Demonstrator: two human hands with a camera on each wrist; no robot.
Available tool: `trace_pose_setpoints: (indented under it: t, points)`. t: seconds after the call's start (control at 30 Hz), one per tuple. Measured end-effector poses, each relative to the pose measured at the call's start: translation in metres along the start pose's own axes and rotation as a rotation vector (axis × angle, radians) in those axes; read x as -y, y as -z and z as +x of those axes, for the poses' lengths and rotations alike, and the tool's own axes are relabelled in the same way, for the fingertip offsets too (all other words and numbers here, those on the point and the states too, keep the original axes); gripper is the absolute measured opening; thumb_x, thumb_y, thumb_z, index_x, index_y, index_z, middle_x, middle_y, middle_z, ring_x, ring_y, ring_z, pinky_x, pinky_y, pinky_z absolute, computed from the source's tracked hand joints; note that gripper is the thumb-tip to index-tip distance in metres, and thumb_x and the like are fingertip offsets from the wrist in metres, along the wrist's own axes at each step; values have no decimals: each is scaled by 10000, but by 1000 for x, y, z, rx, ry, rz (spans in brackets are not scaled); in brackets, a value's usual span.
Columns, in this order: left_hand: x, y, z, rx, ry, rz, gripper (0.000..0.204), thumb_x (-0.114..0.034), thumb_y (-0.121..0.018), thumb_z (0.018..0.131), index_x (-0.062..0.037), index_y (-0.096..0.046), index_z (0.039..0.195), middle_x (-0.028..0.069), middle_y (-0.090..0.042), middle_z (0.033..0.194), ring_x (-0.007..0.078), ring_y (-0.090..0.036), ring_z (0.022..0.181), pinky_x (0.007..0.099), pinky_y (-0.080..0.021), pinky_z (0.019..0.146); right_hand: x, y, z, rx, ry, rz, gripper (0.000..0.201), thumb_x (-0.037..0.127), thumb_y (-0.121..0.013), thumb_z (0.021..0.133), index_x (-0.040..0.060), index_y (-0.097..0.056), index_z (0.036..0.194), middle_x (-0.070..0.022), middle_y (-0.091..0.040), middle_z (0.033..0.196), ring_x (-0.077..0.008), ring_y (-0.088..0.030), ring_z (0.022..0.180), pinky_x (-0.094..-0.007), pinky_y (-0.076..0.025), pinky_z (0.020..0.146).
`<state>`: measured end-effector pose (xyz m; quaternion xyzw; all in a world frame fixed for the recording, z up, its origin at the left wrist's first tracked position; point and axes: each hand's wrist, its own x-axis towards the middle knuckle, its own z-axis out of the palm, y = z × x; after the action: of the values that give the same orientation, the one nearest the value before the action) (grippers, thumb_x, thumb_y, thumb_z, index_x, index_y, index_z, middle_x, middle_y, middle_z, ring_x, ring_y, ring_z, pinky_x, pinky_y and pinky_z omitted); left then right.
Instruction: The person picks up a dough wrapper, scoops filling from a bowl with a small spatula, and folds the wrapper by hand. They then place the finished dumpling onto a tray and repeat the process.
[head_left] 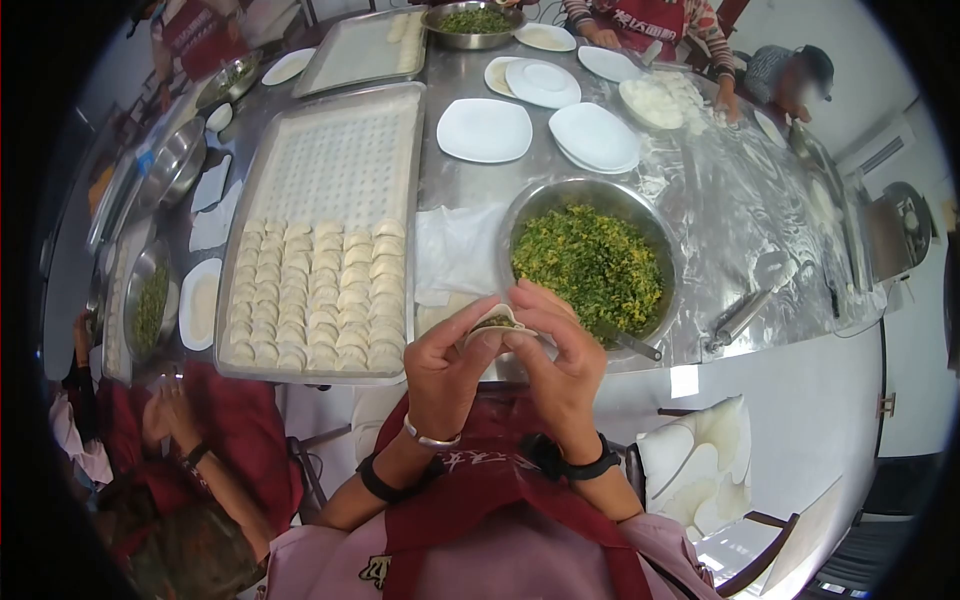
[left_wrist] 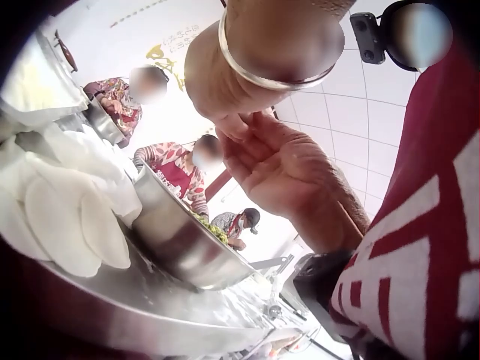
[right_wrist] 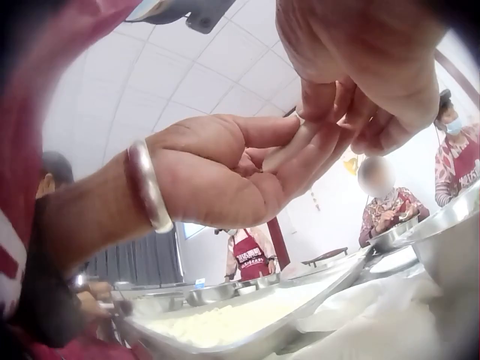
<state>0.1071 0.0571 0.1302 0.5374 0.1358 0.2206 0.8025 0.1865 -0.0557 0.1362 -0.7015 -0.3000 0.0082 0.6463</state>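
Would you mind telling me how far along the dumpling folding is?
Done: folded dumplings fill the near part of the tray. In hand: left hand and right hand pinch a filled wrapper. Left: the tray's far part is bare, and filling remains in the bowl.

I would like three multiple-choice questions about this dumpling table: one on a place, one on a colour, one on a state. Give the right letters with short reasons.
1. Where does the bowl of filling stand?
A. on the tray of finished dumplings
B. on the table, right of that tray
C. on a white plate

2. What colour is the filling?
A. mostly green with yellow bits
B. red
C. plain white

3. How is the dumpling held?
A. it lies alone on the table
B. the left hand alone holds it
C. both hands pinch it together

Answers:
1 B: the bowl sits on the steel table, right of the tray.
2 A: chopped greens with yellow show.
3 C: the left hand and the right hand meet around it.
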Motion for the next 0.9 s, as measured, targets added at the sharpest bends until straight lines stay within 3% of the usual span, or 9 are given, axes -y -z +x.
trace_pose_setpoints:
  t: [0.07,0.17,0.27,0.37,0.43,0.83,0.9]
  points:
    - [-2,1,-1,5,21,51,313,-12,-595,942,98,-594,1235,171,-645,1171,203,-655,1038,342,-572,924,-1,1,0,14,26,5,175,15,-734,806,-3,-711,979,-169,-690,1163,-330,-595,1204,-399,-454,1011]
    - [1,2,-1,40,-68,48,284,3,-620,940,63,-631,1217,113,-674,1148,141,-645,1004,262,-546,878,-5,2,0,46,53,39,176,4,-730,800,-6,-708,975,-167,-696,1152,-330,-594,1204,-397,-456,1003]
    - [2,3,0,40,-72,77,273,4,-618,940,62,-637,1206,112,-674,1152,138,-643,1008,260,-543,883,-7,4,2,67,78,3,193,-4,-731,794,-9,-708,985,-169,-696,1153,-331,-593,1207,-395,-456,1002]
    - [2,10,3,51,-17,141,270,25,-577,934,87,-630,1191,170,-656,1171,215,-657,1049,334,-575,900,-6,3,0,56,20,-24,209,-4,-738,785,-8,-716,993,-172,-687,1174,-329,-591,1210,-397,-448,1017]
    - [-1,9,3,37,-6,71,264,22,-578,935,87,-634,1184,169,-658,1166,212,-660,1041,333,-575,900,-1,-1,-2,-3,-105,69,210,-2,-742,782,-7,-723,992,-176,-681,1190,-326,-590,1211,-399,-442,1029]
    - [-2,17,0,68,36,112,295,-11,-595,936,74,-620,1218,147,-677,1122,182,-667,1012,309,-573,886,-15,2,-4,118,36,-59,200,5,-741,783,-6,-726,983,-168,-668,1228,-327,-577,1235,-416,-438,1039]
    - [-5,19,0,81,48,120,321,-21,-600,936,64,-609,1244,133,-681,1111,165,-664,1006,290,-563,877,-3,-1,-2,99,-54,5,221,-1,-738,776,-9,-719,996,-167,-662,1240,-326,-567,1249,-419,-431,1046]
